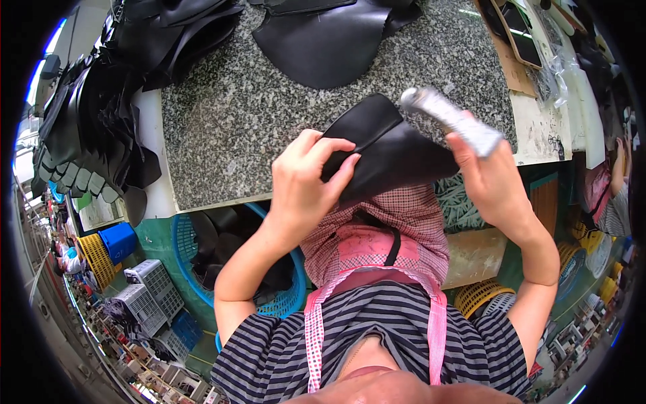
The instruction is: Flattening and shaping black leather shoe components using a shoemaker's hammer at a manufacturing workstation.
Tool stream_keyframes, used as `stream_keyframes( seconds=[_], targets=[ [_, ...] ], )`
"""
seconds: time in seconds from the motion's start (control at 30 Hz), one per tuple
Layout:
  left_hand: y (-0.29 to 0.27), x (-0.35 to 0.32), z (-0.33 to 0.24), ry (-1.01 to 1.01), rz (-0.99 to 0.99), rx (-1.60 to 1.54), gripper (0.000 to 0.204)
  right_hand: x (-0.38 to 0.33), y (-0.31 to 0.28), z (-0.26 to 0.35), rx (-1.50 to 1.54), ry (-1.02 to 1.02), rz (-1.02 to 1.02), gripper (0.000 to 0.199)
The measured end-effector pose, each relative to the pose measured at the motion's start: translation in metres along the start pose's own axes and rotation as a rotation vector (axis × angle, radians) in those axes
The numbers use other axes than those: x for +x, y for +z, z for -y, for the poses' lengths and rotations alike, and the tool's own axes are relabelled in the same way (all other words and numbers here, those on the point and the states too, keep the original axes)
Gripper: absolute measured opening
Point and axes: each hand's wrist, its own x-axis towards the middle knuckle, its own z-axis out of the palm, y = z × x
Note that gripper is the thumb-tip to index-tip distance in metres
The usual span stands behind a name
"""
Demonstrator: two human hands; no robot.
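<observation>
A black leather piece (404, 158) with a folded, seamed flap is pinched at its left side by my left hand (313, 168), thumb and fingers closed on it. It is held at the near edge of a speckled granite slab (242, 128), its far tip over the stone. My right hand (494, 178) is closed around a silver hammer (454, 121), slightly blurred, its round end pointing left above the slab. The hammer is raised beside the leather's right part. Further back on the slab lie more black leather pieces (323, 44).
Stacked black leather pieces (94, 114) hang over the slab's left side. A blue basket (178, 252) of dark pieces stands below at left, near grey crates (158, 289). A phone (518, 34) lies at the far right. A yellow basket (481, 296) sits beneath my right arm.
</observation>
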Motion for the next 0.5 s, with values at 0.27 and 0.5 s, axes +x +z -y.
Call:
stream_keyframes(
  seconds=[0.27, 0.5],
  targets=[
    [0.060, 0.012, -0.031, 0.090, -0.236, 0.024, 0.019, -0.005, 0.014, -0.021, 0.085, -0.028, -0.056, 0.021],
    [0.038, 0.013, -0.026, 0.196, -0.155, 0.139, 0.020, -0.009, 0.019, -0.037, 0.135, -0.082, -0.057, 0.016]
  ],
)
